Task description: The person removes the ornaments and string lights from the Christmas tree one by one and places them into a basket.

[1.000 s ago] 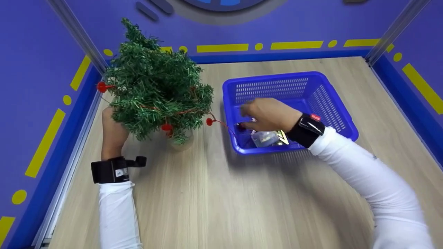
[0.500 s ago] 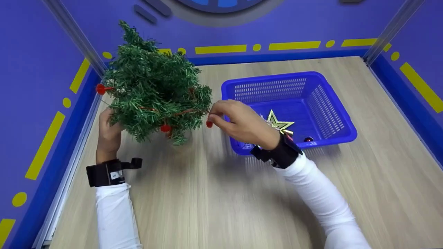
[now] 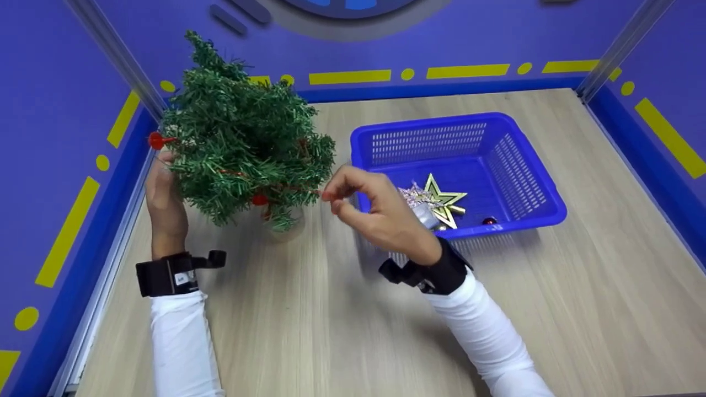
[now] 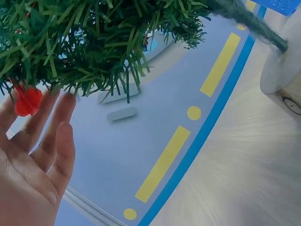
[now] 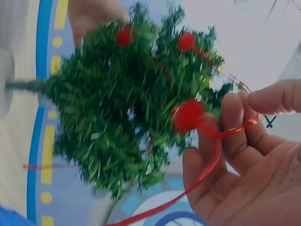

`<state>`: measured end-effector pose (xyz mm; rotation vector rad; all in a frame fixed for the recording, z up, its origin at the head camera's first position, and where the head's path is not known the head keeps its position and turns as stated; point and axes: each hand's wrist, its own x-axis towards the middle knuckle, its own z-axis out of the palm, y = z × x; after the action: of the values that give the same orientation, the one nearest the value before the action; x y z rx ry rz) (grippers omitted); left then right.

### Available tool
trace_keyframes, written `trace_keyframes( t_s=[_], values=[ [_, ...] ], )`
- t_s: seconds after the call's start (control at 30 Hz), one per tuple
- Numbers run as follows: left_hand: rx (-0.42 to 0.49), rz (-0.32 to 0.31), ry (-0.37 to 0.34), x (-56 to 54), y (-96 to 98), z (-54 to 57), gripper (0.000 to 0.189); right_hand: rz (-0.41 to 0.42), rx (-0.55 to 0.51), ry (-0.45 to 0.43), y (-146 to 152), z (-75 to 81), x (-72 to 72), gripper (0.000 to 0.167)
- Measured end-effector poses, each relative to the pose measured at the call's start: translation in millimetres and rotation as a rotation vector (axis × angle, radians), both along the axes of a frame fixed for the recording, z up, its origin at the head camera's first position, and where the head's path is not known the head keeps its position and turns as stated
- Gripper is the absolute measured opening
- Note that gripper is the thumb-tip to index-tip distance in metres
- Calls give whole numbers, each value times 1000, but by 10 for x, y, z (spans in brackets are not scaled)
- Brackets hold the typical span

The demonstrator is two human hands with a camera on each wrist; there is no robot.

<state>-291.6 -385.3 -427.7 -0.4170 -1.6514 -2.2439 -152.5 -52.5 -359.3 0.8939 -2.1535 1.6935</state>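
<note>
A small green artificial Christmas tree (image 3: pixel 237 132) stands at the left on a pale base (image 4: pixel 290 66). Strung around its branches is a red bead garland (image 5: pixel 188 117); a red bead (image 3: pixel 159 140) sticks out at the tree's left. My right hand (image 3: pixel 383 212) pinches the garland's red cord between thumb and fingers, just right of the tree. In the right wrist view a loose length of cord loops past the fingers. My left hand (image 3: pixel 167 207) is at the tree's left side, fingers extended by the lower branches and a hanging bead (image 4: pixel 28 101). Foliage hides its fingertips.
A blue plastic basket (image 3: pixel 532 157) stands right of the tree. It holds a gold star (image 3: pixel 441 198), a pinkish tinsel piece (image 3: pixel 413 193), a clear packet (image 3: pixel 424 215) and a dark red ball (image 3: pixel 489 220). Blue walls (image 3: pixel 353 52) border the wooden table (image 3: pixel 309 331).
My right hand has left the basket, moved left to the tree and taken hold of the garland. The cord end no longer lies over the basket rim. My left hand has shifted slightly left.
</note>
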Motion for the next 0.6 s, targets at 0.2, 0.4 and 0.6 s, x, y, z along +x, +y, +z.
trace_keyframes(
  t_s=[0.2, 0.4, 0.6],
  values=[
    [4, -132, -14, 57, 58, 148, 32, 74, 1, -32, -101, -2, 82, 12],
    [57, -198, -6, 106, 97, 258, 23, 76, 27, -2, -128, -6, 116, 16],
    [31, -133, -63, 158, 104, 356, 56, 44, 79, 41, -121, -27, 100, 14]
  ],
)
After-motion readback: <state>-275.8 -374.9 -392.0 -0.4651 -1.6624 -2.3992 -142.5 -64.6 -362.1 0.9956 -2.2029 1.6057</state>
